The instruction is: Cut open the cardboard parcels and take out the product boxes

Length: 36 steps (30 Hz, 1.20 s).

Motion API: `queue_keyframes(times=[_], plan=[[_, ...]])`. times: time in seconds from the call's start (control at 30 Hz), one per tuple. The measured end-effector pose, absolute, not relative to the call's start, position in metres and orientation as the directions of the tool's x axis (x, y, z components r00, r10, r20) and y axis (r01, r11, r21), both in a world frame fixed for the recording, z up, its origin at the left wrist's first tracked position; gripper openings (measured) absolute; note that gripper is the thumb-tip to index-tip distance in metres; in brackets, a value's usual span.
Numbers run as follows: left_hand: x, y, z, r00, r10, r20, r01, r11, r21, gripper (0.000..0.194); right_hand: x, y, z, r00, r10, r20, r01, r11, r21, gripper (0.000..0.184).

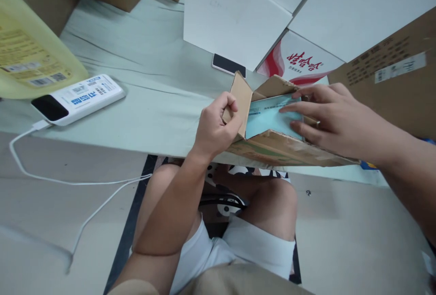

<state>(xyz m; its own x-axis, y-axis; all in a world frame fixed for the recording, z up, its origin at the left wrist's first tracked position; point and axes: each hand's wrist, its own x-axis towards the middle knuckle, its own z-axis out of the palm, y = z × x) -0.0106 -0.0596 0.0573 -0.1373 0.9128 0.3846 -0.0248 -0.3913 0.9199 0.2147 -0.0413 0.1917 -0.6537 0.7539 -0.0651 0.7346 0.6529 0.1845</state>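
Observation:
An opened cardboard box (282, 147) lies at the table's front edge, its flaps standing up. My left hand (218, 122) is closed on the box's left flap, fingers curled around its edge. Inside the box is a light-blue printed package (269, 115); whether it is a box or a packet I cannot tell. My right hand (327, 113) reaches over the box's right part with fingers spread, the fingertips on or just above the blue package. The right end of the box is partly hidden under this hand.
A white power bank (85, 97) with a plugged-in white cable (81, 181) lies at left beside a large yellow jug (30, 54). Behind the box are a phone (229, 65), white boxes (235, 9) and a red-and-white box (296, 59). A big carton (391, 86) stands at right.

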Motion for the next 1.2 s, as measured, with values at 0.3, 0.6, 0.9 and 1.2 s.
queue_keyframes(times=[0.3,0.6,0.9,1.2], plan=[[-0.028,-0.053,0.050,-0.356,0.803,0.479,0.022,-0.505,0.863,0.021,0.287,-0.047,0.187,-0.454,0.885,-0.099,0.891,0.454,-0.025,0.044],[-0.031,-0.048,0.043,-0.355,0.774,0.525,0.035,-0.550,0.835,0.019,0.284,-0.023,0.180,-0.432,0.834,-0.343,0.872,0.483,0.078,0.114],[-0.016,-0.045,0.031,-0.271,0.829,0.489,-0.144,-0.537,0.831,0.048,0.276,0.000,0.180,-0.628,0.774,-0.087,0.778,0.626,-0.045,0.101],[-0.020,-0.039,0.031,-0.330,0.816,0.474,-0.150,-0.541,0.827,0.036,0.279,0.031,0.216,-0.507,0.861,0.034,0.855,0.507,-0.108,0.120]])
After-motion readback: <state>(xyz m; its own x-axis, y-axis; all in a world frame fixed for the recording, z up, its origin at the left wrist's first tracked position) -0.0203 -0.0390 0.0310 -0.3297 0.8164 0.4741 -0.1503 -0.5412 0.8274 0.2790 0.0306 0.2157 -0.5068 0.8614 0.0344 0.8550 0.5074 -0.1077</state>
